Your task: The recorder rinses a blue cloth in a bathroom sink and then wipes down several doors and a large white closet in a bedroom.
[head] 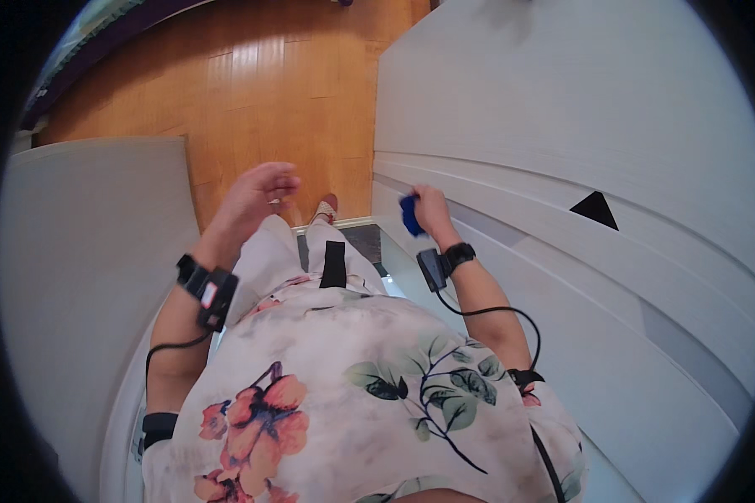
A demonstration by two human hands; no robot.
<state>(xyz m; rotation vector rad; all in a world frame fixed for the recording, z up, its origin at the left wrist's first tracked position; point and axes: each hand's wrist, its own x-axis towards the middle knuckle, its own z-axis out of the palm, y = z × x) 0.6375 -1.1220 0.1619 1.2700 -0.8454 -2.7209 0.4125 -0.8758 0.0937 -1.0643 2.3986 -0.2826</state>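
My right hand (433, 212) is closed around a dark blue cloth (409, 215), which hangs out on the left side of my fingers. Just right of that hand stands a pale panelled surface (541, 220) with long grooves. Whether the hand or cloth touches it, I cannot tell. My left hand (261, 188) is raised over the floor with its fingers loosely bent, a ring on one finger, and nothing visible in it. Each wrist bears a strapped black device with a cable.
A pale door-like panel (94, 207) stands at my left. Wooden flooring (289, 107) lies ahead, with a threshold strip and dark floor near my feet. A black triangle (598, 210) is on the right panel. Purple fabric (94, 53) shows at the upper left.
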